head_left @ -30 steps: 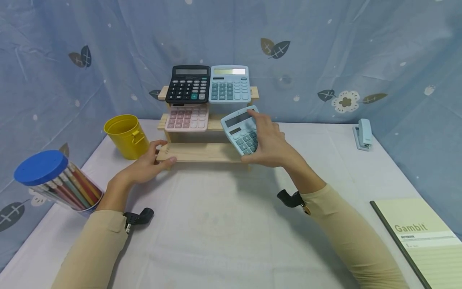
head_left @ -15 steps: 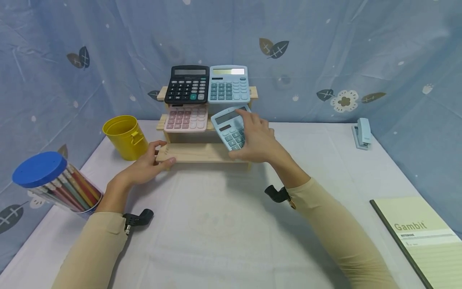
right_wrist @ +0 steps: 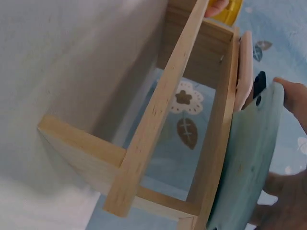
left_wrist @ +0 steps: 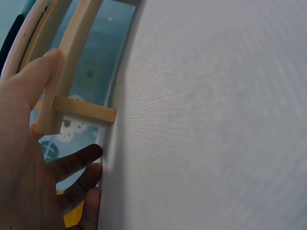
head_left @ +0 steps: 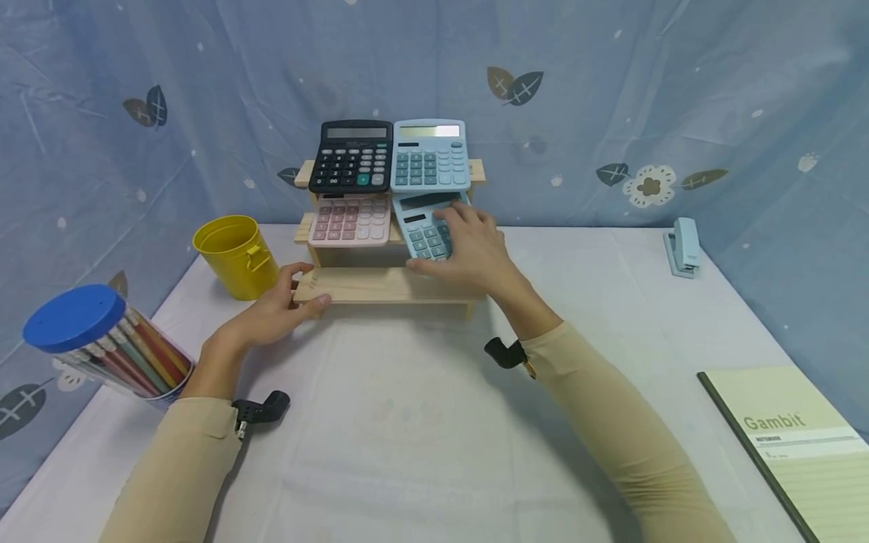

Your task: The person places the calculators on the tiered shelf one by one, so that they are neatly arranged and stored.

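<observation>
A tiered wooden stand [head_left: 387, 285] rises at the back of the table. My left hand [head_left: 274, 305] grips the left end of its lowest shelf, thumb on the front edge. With my right hand [head_left: 475, 253] I hold a light blue calculator [head_left: 422, 226], slightly tilted, at the right of the middle shelf. In the right wrist view that calculator [right_wrist: 249, 158] lies close against the shelf edge. Left of it sits a pink calculator [head_left: 349, 221]. On the top shelf a black calculator [head_left: 351, 157] and another light blue calculator [head_left: 430, 156] stand side by side.
A yellow bucket [head_left: 237, 256] stands just left of the stand. Nearer on the left is a clear jar of pencils [head_left: 129, 351] with a blue lid. A light blue stapler [head_left: 682, 247] and a notebook [head_left: 790, 437] lie on the right. A patterned blue curtain [head_left: 570, 113] hangs behind.
My right hand has moved left and slightly up with the light blue calculator, bringing it beside the pink one and turning it straighter. The left hand keeps its hold on the stand.
</observation>
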### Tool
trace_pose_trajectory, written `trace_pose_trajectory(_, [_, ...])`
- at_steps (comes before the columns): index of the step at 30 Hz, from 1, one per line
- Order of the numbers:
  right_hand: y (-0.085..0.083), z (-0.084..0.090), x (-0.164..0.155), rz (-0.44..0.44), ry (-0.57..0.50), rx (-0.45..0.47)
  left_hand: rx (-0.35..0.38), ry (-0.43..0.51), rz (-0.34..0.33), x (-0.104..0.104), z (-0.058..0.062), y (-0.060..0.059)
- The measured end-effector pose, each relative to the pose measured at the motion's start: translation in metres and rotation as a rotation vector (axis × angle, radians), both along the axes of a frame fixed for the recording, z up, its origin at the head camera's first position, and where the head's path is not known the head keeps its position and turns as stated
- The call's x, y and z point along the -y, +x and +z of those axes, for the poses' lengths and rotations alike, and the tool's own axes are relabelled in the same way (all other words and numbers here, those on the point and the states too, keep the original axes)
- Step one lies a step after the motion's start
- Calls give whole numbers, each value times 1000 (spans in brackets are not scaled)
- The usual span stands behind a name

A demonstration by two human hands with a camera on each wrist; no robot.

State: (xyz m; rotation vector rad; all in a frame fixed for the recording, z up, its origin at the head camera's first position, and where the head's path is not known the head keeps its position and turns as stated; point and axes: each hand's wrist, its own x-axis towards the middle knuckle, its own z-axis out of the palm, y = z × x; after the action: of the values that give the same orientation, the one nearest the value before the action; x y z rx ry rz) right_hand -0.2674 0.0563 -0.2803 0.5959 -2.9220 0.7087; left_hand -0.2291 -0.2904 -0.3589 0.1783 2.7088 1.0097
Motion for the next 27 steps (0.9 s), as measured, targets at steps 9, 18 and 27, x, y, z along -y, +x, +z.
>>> trace_pose_trajectory(9, [-7, 8, -13, 168, 64, 112, 11, -6, 9, 1, 0, 0])
trace_pose_trajectory(18, [-17, -7, -2, 53, 5, -48, 13, -7, 16, 1, 0, -1])
trace_pose_trajectory(27, [-29, -15, 9, -9, -24, -122, -2, 5, 6, 1, -1, 0])
